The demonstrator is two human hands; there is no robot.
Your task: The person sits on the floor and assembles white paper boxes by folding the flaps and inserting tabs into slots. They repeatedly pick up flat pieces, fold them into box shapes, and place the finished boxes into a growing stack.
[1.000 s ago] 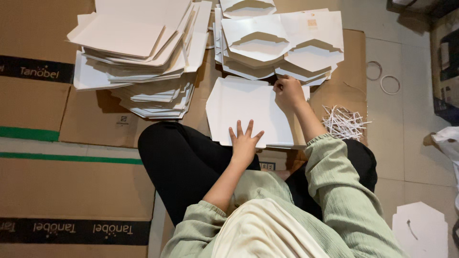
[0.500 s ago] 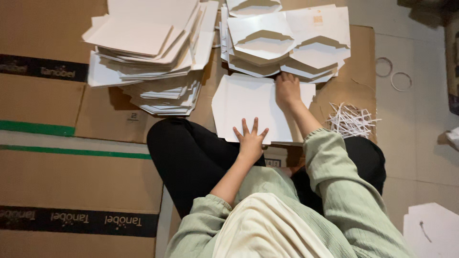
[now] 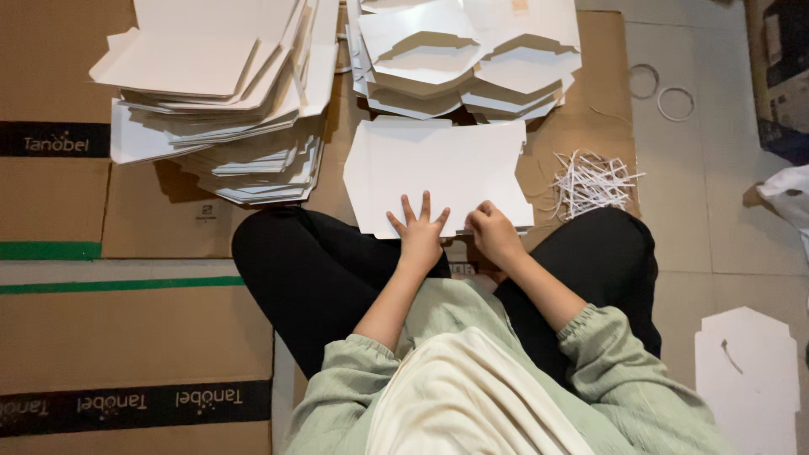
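A flat white die-cut card sheet (image 3: pixel 438 164) lies on brown cardboard in front of my crossed legs. My left hand (image 3: pixel 419 232) presses flat on its near edge with the fingers spread. Just to the right, my right hand (image 3: pixel 493 236) is curled over the same near edge and seems to pinch it. A tall, messy stack of flat white sheets (image 3: pixel 219 93) rises at the far left. Beyond the sheet lies a pile of folded white card pieces (image 3: pixel 463 59).
A heap of thin white paper strips (image 3: pixel 590 181) lies by my right knee. Two white rings (image 3: pixel 645 80) (image 3: pixel 677 103) rest on the tiled floor. A single white cut sheet (image 3: pixel 746 371) lies at lower right. Flattened brown cartons (image 3: pixel 101 320) cover the floor at left.
My right hand has come back from the sheet's far right corner to its near edge, beside my left hand. The left hand stays spread on the sheet.
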